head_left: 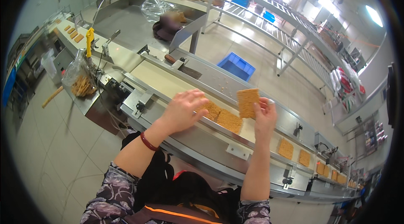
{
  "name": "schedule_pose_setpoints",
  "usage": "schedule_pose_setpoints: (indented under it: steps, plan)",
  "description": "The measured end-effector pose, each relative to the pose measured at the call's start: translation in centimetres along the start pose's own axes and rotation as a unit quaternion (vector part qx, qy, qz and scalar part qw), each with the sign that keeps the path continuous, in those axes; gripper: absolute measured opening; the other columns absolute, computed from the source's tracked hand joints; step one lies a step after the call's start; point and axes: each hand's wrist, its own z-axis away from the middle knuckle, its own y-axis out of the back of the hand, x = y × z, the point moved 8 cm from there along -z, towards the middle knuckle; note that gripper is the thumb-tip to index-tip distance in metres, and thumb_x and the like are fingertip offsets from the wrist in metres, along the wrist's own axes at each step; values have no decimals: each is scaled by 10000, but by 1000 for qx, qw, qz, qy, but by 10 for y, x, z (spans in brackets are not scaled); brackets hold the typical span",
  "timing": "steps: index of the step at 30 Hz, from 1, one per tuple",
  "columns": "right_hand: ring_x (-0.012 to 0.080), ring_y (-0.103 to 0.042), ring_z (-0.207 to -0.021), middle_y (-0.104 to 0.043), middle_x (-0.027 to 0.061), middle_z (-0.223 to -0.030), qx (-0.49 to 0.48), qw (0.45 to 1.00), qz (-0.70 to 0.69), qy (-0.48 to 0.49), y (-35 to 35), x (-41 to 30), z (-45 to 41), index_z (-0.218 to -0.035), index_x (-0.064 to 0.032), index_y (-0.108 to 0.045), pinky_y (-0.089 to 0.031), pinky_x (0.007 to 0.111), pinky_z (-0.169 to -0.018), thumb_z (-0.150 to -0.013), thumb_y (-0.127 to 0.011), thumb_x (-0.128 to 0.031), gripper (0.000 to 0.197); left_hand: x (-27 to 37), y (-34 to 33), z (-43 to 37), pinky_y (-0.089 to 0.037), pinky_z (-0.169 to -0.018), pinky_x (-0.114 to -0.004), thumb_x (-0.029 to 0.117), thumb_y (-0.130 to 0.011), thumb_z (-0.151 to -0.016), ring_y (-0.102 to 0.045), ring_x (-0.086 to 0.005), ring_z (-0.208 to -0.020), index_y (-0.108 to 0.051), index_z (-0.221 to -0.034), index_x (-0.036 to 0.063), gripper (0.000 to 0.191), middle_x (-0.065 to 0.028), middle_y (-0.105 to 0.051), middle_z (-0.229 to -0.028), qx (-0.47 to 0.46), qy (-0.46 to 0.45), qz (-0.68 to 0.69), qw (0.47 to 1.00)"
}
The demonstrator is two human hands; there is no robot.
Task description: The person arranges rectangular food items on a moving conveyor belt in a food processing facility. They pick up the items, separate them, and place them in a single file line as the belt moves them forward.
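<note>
A pale conveyor belt [157, 75] runs between metal rails in front of me. My left hand [184, 110], palm down with fingers extended, is over the belt at the near end of a textured golden-brown slab [212, 110]; whether it grips it I cannot tell. Beside that slab lies a similar slab [229, 120]. My right hand [265, 113] holds a third slab [247, 102] raised on edge above the belt. Farther right, single slabs [285, 149] lie spaced along the belt.
A scraper with a wooden handle [170, 59] lies on the far ledge among crumbs. A blue crate [236, 66] stands on the floor beyond. At the left are a plastic bag of broken pieces [82, 85] and a yellow-covered fixture [90, 41]. Roller racks [252, 19] stand behind.
</note>
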Motion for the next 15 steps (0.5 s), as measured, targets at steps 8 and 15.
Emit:
schedule_pose_setpoints:
  steps: [8,15]
  plan:
    - [93,-652,-1015,-701,27,-1126,-181,983,-31,-22,-93,26,12,-1276,4,-655,-522,266,-932,-1026,-625,-52,258,-41,2,5,-481,-1006,-458,378,-699,-961,-600,-272,-1279,-737,-1153,114,329,-71,-713,-1219,16,100,-60,993]
    - [254,-694,-971,-737,95,-1031,-175,913,302,212,-100,3,28,-1041,-60,-746,-552,395,-858,-974,-657,-176,162,-35,-6,7,-468,-1009,-473,374,-688,-963,-601,-295,-1279,-740,-1134,114,316,-93,-717,-1203,-5,95,-70,993]
